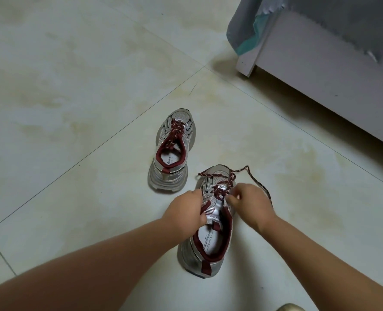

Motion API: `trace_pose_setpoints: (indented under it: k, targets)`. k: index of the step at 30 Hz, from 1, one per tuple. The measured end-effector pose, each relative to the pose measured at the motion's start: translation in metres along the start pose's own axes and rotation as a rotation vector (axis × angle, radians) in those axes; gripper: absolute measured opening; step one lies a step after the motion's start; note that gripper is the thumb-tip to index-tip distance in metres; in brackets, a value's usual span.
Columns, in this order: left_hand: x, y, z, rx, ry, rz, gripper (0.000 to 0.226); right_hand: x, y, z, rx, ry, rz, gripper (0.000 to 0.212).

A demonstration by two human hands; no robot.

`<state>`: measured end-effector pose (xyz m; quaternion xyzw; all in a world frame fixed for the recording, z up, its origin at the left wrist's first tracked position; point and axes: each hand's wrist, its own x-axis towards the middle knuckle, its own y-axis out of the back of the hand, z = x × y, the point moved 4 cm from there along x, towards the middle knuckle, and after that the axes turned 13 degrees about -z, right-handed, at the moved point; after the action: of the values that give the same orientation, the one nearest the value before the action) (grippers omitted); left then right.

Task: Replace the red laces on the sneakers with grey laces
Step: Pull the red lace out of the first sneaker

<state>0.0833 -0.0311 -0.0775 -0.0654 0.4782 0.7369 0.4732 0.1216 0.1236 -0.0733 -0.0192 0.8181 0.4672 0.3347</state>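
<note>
Unlacing near sneaker [208,234] on the floor [74,86]: left hand [186,212] grips its tongue, right hand [251,205] pinches the red lace [225,187]. Lace looks limp, light; best pulled near an eyelet.

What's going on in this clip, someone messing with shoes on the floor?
A person is unlacing the nearer sneaker on the tiled floor. The left hand grips its tongue and collar, while the right hand pinches the red lace at the eyelets. One loose lace end trails onto the floor to the right. The farther sneaker stands untouched, still fully laced in red. No grey laces are in view.
</note>
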Motion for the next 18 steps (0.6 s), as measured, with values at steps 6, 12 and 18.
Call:
trace_pose_setpoints:
  k: [6,12,18]
  targets:
    - [-0.002,0.0,-0.002,0.011,0.004,-0.006,0.019,0.008,-0.006,-0.017,-0.089,0.014,-0.05,0.012]
    - [0.0,-0.001,0.003,0.023,-0.013,-0.019,0.019,0.02,0.021,-0.034,-0.644,0.185,-0.003,0.016]
    - [-0.001,-0.001,-0.003,0.029,0.018,0.007,0.02,0.022,0.034,-0.024,-0.348,-0.005,-0.079,0.036]
